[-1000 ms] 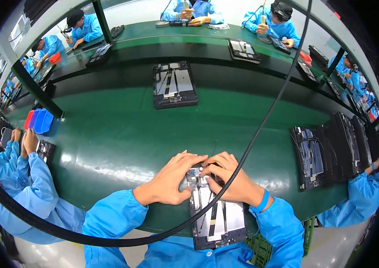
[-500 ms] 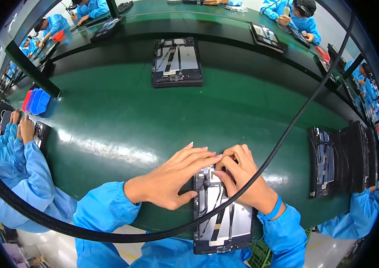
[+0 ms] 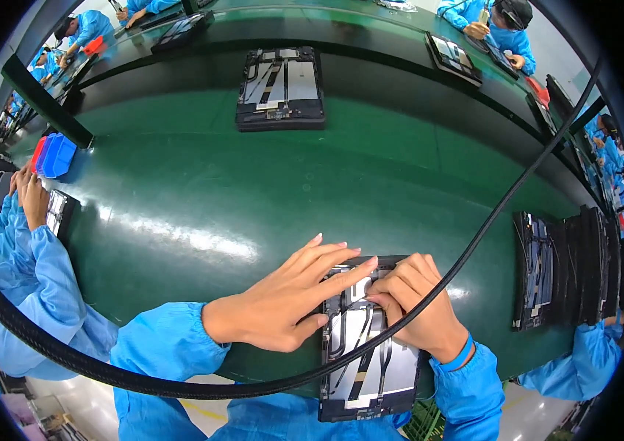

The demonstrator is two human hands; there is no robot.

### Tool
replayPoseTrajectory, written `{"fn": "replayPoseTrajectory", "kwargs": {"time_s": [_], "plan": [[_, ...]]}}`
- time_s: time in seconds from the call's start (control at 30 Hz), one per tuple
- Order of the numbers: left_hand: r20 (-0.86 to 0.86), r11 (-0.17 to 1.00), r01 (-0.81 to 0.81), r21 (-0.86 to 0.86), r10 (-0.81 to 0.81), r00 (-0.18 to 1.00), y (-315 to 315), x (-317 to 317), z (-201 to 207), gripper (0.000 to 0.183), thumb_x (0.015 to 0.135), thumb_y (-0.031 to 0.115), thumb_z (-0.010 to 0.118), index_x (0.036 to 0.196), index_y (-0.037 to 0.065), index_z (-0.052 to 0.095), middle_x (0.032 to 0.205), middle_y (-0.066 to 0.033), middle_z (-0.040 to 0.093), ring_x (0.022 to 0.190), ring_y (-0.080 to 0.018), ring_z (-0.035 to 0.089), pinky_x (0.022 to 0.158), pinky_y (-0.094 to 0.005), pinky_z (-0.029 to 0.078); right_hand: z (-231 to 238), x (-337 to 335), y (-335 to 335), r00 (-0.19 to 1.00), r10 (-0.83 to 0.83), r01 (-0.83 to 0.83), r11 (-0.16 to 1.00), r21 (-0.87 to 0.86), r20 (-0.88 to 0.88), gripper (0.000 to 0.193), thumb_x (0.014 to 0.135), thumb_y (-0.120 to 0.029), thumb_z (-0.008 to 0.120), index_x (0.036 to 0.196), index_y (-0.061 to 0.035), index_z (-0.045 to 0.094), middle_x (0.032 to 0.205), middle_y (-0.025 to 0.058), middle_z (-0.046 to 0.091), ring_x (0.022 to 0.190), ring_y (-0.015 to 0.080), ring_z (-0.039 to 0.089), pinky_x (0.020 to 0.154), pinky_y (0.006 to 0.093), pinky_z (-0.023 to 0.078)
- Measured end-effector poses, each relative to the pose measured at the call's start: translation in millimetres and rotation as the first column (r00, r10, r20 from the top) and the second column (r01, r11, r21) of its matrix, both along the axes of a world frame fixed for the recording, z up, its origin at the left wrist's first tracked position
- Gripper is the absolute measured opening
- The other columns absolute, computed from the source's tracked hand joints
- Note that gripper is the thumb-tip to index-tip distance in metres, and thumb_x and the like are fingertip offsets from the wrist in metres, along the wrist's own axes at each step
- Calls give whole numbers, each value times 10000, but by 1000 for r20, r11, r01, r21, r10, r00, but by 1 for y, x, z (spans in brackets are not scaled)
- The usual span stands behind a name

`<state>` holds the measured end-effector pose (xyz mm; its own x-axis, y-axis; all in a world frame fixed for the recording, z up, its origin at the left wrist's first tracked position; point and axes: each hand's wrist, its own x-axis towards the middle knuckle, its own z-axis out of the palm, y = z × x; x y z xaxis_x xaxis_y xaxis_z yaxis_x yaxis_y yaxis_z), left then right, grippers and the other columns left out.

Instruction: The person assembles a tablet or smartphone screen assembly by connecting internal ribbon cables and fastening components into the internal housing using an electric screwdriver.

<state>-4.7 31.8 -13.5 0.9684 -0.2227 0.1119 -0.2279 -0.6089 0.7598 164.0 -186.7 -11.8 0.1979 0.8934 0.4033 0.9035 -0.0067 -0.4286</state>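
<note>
Black device (image 3: 398, 366) touched by splayed left hand (image 3: 279, 305), curled right hand (image 3: 428, 320).

The left forearm (image 3: 168, 342) and right forearm (image 3: 468, 393) are angled inward. The left hand (image 3: 271, 312) is held palm down, its fingers extended rightward and slightly spread, its thumb set apart below. The right hand (image 3: 426, 312) is turned inward with fingers curled; thumb and index finger are seemingly drawn together, though their meeting is partly hidden.
</note>
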Motion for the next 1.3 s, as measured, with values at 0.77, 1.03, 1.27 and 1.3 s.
{"fn": "replayPoseTrajectory", "kwargs": {"time_s": [0.77,1.03,1.27,1.3], "plan": [[-46,998,-52,-35,50,998,-12,11,1,1046,795,-16,699,1762,105,317,1707,-227,366,1617,-457,311,1348,-699,145,9,12,-18,897,-67,-34,975,-219,-437,329,783,-91,930,1075,-98,777,761,-44,763,939,223,585,1059,428,390],[-25,998,-67,-13,67,997,-20,16,-11,1027,804,-30,697,1756,162,363,1700,-218,377,1600,-447,332,1352,-690,153,1,21,-26,884,-49,-78,965,-249,-465,400,798,-136,958,1140,-95,755,778,-61,763,961,213,580,1079,426,372],[12,995,-95,2,95,995,-27,17,-15,1004,799,-40,667,1742,178,401,1673,-243,400,1568,-470,365,1337,-696,197,2,20,-26,872,-26,-85,975,-204,-488,336,762,-181,994,1021,-123,788,774,-99,753,979,196,584,1121,443,352],[48,993,-114,15,113,992,-29,15,-16,1006,789,-48,624,1744,179,403,1644,-275,418,1544,-493,387,1325,-704,220,2,20,-26,873,-16,-96,974,-204,-487,325,752,-189,996,1000,-130,793,766,-107,749,984,191,585,1133,445,351]]}}
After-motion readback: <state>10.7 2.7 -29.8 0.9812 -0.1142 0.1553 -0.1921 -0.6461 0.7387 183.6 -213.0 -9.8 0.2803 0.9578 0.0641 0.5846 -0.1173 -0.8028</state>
